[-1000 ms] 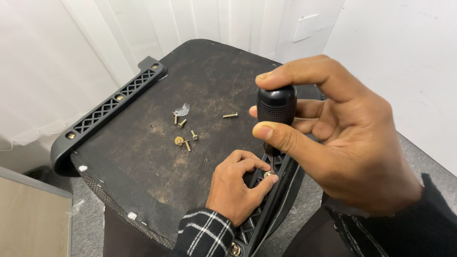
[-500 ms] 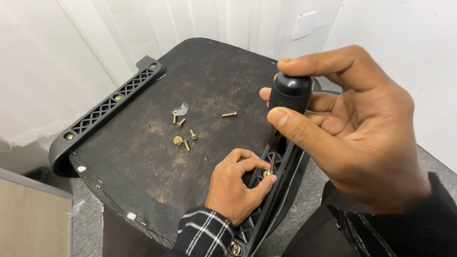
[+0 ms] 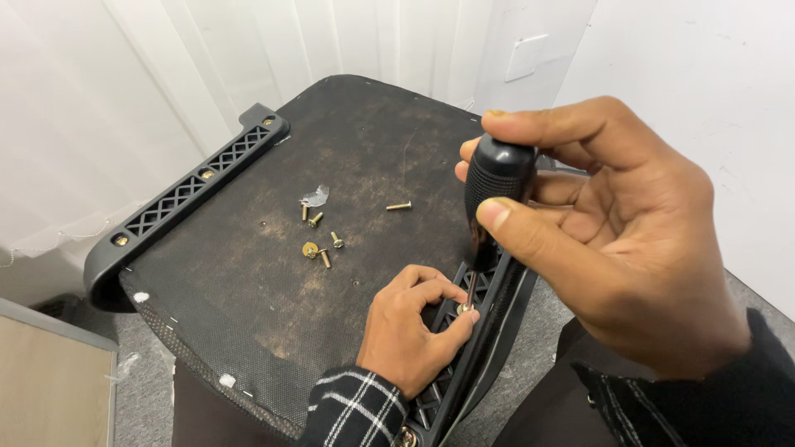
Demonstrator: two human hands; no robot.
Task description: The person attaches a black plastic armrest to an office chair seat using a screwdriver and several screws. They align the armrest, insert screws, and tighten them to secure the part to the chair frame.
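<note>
My right hand [image 3: 613,240] grips the black handle of a screwdriver [image 3: 495,186], held upright with its shaft pointing down at a brass screw [image 3: 465,308] in the black plastic arm bracket [image 3: 484,331] on the near right edge of an upturned chair seat [image 3: 273,248]. My left hand [image 3: 410,327], in a plaid sleeve, rests on the seat with its fingertips pinching that screw at the tip of the shaft. The seat's underside is dark, dusty fabric.
Several loose brass screws [image 3: 319,240] and a small clear plastic scrap [image 3: 315,196] lie mid-seat; one more screw [image 3: 398,205] lies apart. A second black lattice bracket [image 3: 190,194] is fixed on the far left edge. White curtain and wall stand behind, grey floor below.
My right hand and the screwdriver have shifted right and slightly up, lining the shaft over the screw. My left hand has stayed at the bracket.
</note>
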